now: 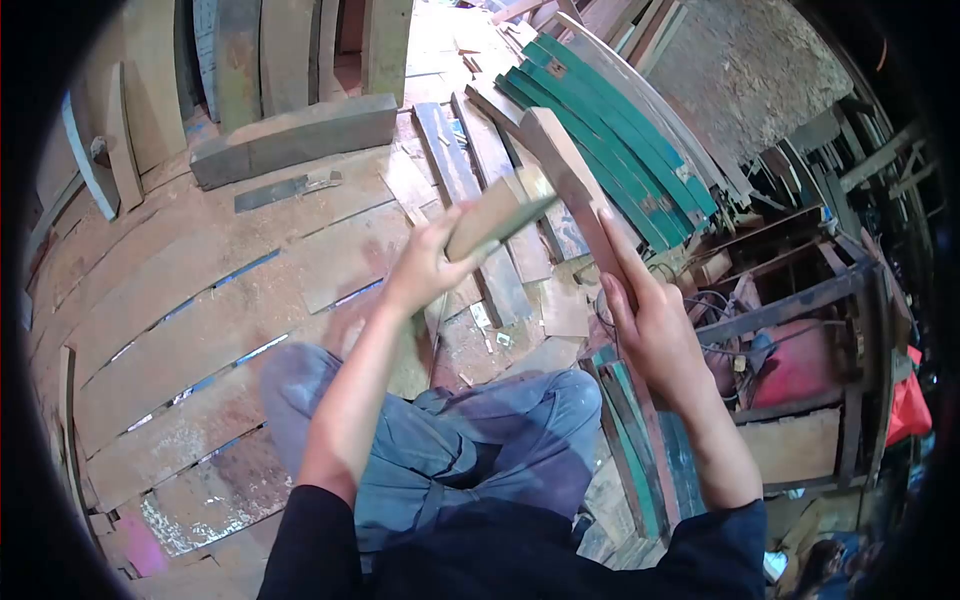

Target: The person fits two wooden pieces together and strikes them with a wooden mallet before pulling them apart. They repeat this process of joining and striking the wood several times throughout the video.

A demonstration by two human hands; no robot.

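My left hand (436, 262) is wrapped round a short flat wooden block (490, 214), which is tilted up to the right and slightly blurred. In my right hand (645, 318) is a long narrow wooden board (572, 178), its upper end pointing away and to the left. My right fingers lie along the board's side. The block's right end is close to the middle of the board; whether they touch, I cannot tell. Both pieces are held above my crossed legs (450, 430) and the wooden floor.
Green planks (600, 140) are stacked at the upper right. A thick beam (295, 140) lies at the upper left, before upright boards (290, 55). Loose planks (480, 220) lie ahead. A metal-framed rack (790, 315) with cables stands at the right. Gaps run between the floorboards (210, 270).
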